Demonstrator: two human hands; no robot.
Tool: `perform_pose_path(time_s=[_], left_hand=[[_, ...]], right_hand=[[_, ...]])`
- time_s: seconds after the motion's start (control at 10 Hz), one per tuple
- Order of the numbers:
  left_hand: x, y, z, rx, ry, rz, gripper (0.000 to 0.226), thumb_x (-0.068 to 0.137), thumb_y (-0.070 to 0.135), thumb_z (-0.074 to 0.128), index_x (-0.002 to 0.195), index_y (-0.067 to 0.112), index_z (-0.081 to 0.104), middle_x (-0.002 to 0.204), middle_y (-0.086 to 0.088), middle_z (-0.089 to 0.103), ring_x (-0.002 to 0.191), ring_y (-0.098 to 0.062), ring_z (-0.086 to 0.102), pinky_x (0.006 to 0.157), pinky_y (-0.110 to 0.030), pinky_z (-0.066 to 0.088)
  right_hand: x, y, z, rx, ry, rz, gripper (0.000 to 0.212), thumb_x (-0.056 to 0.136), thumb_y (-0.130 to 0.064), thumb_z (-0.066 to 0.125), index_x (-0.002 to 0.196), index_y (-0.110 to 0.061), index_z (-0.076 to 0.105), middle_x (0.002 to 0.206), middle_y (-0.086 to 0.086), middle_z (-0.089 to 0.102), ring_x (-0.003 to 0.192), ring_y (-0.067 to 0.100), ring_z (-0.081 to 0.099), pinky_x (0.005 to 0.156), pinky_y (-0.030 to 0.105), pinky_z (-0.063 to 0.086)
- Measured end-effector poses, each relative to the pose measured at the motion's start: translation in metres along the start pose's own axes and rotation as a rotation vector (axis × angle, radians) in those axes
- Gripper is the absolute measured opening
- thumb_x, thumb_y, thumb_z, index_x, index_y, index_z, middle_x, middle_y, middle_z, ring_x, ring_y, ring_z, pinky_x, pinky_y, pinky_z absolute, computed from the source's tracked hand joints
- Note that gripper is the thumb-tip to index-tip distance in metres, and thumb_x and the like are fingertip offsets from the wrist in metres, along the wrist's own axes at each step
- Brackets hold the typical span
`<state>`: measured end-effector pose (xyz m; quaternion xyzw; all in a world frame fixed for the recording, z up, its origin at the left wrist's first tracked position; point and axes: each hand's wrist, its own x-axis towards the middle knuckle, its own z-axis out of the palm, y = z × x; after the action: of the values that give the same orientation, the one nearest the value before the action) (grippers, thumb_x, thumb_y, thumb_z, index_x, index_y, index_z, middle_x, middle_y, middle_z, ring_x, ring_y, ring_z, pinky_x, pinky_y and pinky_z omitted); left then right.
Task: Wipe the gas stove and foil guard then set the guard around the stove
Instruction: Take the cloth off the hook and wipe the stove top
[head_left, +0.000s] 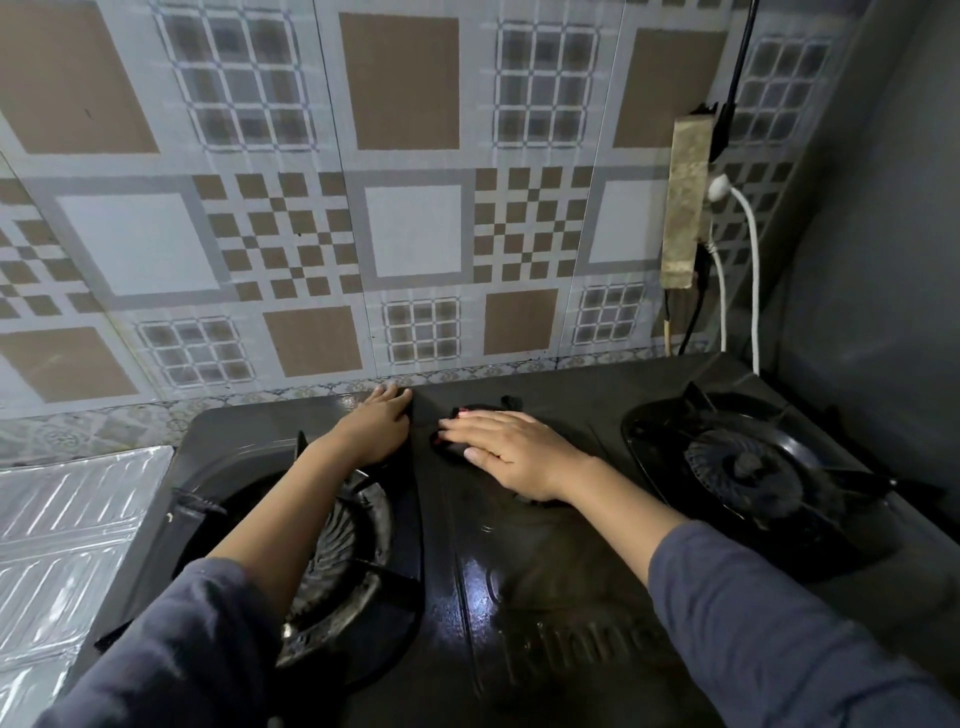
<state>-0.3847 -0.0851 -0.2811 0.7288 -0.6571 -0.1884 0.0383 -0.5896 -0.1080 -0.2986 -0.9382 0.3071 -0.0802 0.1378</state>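
Note:
A black two-burner gas stove (545, 561) fills the lower half of the head view, its middle panel shiny and wet-looking. My left hand (376, 423) rests at the stove's back edge, fingers curled over it near the wall. My right hand (506, 447) lies flat, palm down, on a dark cloth (467, 410) on the stove's middle back part; only the cloth's edges show around the fingers. The silver foil guard (67, 535) lies flat on the counter left of the stove, apart from both hands.
The left burner (332, 545) sits under my left forearm, the right burner (748, 462) near the grey side wall. A patterned tile wall stands behind. A power strip (685, 202) with a white plug and cords hangs at the back right.

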Motion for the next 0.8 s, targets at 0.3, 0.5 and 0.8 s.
perform_pose_path(time_s=[0.3,0.5,0.8], left_hand=[[-0.004,0.026,-0.004,0.066,-0.044,0.044,0.056,0.097,0.024,0.037,0.147,0.012,0.016,0.158,-0.008,0.003,0.146,-0.025,0.008,0.117,-0.036,0.012],[-0.012,0.044,-0.002,0.088,-0.071,0.072,0.054,0.098,0.024,0.037,0.148,0.015,0.017,0.158,-0.005,0.003,0.145,-0.023,0.01,0.117,-0.035,0.013],[-0.034,0.078,0.011,0.122,-0.117,0.163,0.054,0.098,0.026,0.036,0.146,0.008,0.019,0.158,-0.009,0.005,0.145,-0.025,0.013,0.116,-0.032,0.014]], right_hand=[[-0.032,0.026,-0.003,-0.056,0.167,0.389,0.041,0.1,-0.034,0.029,0.14,-0.03,0.036,0.151,-0.014,0.03,0.141,0.007,0.021,0.115,0.034,0.02],[-0.044,0.02,0.003,-0.05,0.285,0.626,0.042,0.099,-0.034,0.03,0.14,-0.029,0.035,0.152,-0.01,0.029,0.142,0.012,0.02,0.116,0.038,0.019],[-0.049,0.013,0.003,-0.056,0.295,0.658,0.043,0.099,-0.033,0.03,0.141,-0.027,0.034,0.153,-0.009,0.028,0.143,0.014,0.02,0.117,0.038,0.019]])
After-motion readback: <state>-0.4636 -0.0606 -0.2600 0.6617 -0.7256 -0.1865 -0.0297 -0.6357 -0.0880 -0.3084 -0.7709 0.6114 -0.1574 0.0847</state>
